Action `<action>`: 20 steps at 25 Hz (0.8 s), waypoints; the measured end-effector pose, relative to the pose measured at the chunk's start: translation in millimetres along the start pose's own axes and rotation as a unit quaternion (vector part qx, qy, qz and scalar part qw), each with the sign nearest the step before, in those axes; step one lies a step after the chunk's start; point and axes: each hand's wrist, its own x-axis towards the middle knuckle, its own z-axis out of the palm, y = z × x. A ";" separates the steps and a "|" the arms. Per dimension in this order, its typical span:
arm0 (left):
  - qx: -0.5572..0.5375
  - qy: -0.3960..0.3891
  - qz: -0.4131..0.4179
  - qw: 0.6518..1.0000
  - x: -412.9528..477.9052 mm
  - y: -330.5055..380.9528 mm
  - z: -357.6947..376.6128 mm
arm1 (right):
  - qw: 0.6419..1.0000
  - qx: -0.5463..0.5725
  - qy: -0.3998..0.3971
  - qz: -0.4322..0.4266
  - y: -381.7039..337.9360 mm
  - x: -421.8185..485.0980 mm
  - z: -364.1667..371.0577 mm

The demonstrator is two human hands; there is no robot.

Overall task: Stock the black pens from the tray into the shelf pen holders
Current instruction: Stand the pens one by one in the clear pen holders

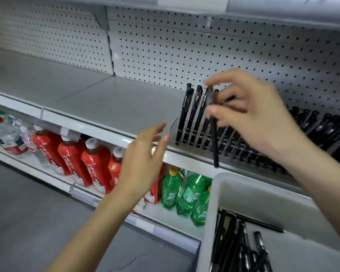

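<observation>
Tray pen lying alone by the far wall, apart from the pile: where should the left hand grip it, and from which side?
Pinch the lone pen at mid-barrel, coming straight down from above. It lies flat on the tray floor with both long sides clear, and its ends are thin. The left hand is open, while the right hand holds a second pen.

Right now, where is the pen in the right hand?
Head view, right of centre: the right hand pinches the pen nearly upright in front of the clear pen holder.
</observation>
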 end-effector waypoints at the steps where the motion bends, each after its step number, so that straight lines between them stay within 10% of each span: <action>1: 0.025 -0.035 0.017 0.999 4.3 -6.9 7.4 | 0.998 0.017 0.057 0.000 2.5 8.2 -2.2; 7: 0.051 -0.119 0.053 0.990 16.9 -27.1 27.1 | 0.967 0.035 0.250 -0.013 19.1 29.6 17.2; 20: -0.011 -0.124 0.063 0.990 15.7 -41.4 34.8 | 0.983 -0.053 0.174 -0.005 39.3 43.9 39.7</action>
